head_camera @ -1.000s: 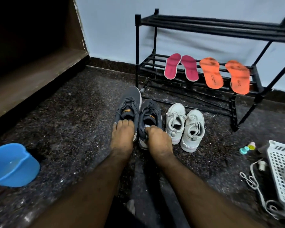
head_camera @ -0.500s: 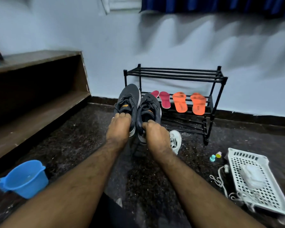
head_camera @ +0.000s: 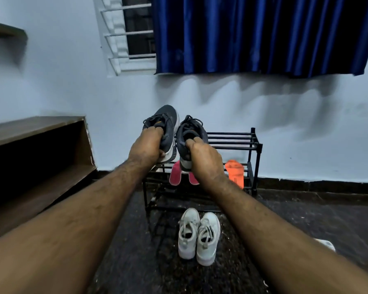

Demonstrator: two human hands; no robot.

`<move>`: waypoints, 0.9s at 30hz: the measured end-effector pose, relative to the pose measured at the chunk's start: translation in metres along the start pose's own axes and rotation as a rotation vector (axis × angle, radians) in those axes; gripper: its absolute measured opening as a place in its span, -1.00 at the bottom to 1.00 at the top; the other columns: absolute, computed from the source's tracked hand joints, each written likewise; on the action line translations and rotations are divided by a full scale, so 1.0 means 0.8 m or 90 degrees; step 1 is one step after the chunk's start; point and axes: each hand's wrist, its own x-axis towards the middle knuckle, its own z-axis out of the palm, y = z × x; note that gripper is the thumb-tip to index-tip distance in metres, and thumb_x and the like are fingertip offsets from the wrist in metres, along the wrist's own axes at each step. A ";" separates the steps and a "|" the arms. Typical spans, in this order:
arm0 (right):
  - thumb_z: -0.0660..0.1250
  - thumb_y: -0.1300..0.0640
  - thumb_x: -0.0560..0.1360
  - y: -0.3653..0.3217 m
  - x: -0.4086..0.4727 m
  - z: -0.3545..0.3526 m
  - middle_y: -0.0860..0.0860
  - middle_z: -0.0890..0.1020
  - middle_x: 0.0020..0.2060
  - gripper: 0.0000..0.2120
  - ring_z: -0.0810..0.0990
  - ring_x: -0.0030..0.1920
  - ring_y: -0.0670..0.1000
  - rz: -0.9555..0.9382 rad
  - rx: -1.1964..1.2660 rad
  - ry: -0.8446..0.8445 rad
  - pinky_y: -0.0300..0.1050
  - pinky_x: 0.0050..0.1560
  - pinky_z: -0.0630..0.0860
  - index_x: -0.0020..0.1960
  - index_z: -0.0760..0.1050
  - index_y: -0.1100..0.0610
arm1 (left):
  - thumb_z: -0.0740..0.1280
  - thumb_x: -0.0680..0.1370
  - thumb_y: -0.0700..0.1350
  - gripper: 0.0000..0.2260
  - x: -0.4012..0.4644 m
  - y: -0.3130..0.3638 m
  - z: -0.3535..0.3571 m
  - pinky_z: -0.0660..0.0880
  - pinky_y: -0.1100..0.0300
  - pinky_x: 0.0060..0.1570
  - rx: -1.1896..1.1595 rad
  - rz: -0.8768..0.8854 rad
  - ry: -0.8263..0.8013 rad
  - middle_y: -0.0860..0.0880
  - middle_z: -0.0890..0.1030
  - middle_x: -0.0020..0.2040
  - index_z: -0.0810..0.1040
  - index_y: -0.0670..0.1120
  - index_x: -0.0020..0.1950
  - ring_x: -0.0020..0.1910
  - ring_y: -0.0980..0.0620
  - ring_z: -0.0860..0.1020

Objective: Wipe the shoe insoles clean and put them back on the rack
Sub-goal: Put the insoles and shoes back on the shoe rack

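Observation:
My left hand (head_camera: 147, 148) grips a dark grey sneaker (head_camera: 165, 124) by its heel, held up in the air. My right hand (head_camera: 204, 160) grips the matching grey sneaker (head_camera: 190, 134) the same way, right beside the first. Behind them stands the black shoe rack (head_camera: 254, 145) against the wall. On its middle shelf lie pink insoles (head_camera: 174, 175) and an orange insole (head_camera: 235, 172), partly hidden by my right hand and wrist.
A pair of white sneakers (head_camera: 198, 236) sits on the dark speckled floor in front of the rack. A brown wooden shelf unit (head_camera: 36, 149) stands at the left. A blue curtain (head_camera: 253, 32) hangs over the window above. A white basket corner (head_camera: 327, 245) shows at right.
Both hands have lifted the grey sneakers off the floor and up to the level of the rack's top shelf. The view has tilted up, and the blue tub has left the frame.

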 end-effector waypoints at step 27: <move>0.44 0.39 0.40 0.108 0.224 0.212 0.08 0.42 0.23 -0.47 0.59 0.03 0.15 0.056 0.029 -0.010 -0.08 -0.21 0.45 0.31 0.40 0.13 | 0.30 0.56 -0.26 -0.65 0.242 -0.086 0.181 0.41 0.06 0.22 0.135 0.009 -0.027 -0.17 0.42 0.31 0.40 -0.21 0.35 0.29 -0.14 0.42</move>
